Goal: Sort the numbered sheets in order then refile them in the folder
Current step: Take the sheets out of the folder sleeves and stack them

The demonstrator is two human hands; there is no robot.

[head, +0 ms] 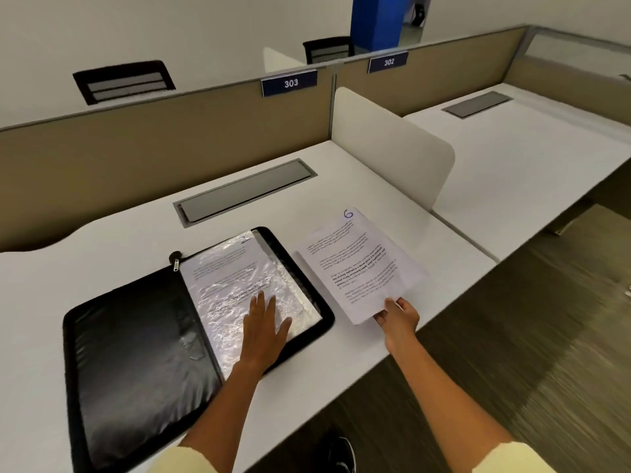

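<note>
Black zip folder (pixel 143 339) lay open flat on the white desk (pixel 341 377), its right half holding crinkled clear plastic sleeves (pixel 239 281) with a printed page showing through. Left hand (pixel 264 324) was flat on the sleeves, fingers straight and spread, pressing down and gripping nothing. Right hand (pixel 397 317) pinched the near corner of a small stack of sheets (pixel 362 268) just right of the folder, thumb on top, fingers curled under; the rest of the stack rested on the desk. Top sheet was marked with a handwritten 6 in blue at the far corner. Couldn't tell how many sheets were in the stack or what numbers sat beneath. My read: this was the pull-out/collect stage, sorting not yet done, since at least one page was in the sleeves and the loose pile showed 6 on top. Next move probably called for the left hand to keep the sleeve pinned while a page got drawn out, or for the pile to be fanned to read the numbers. Risk: thin sheets slipping off the desk edge, which was close to the right hand.
</note>
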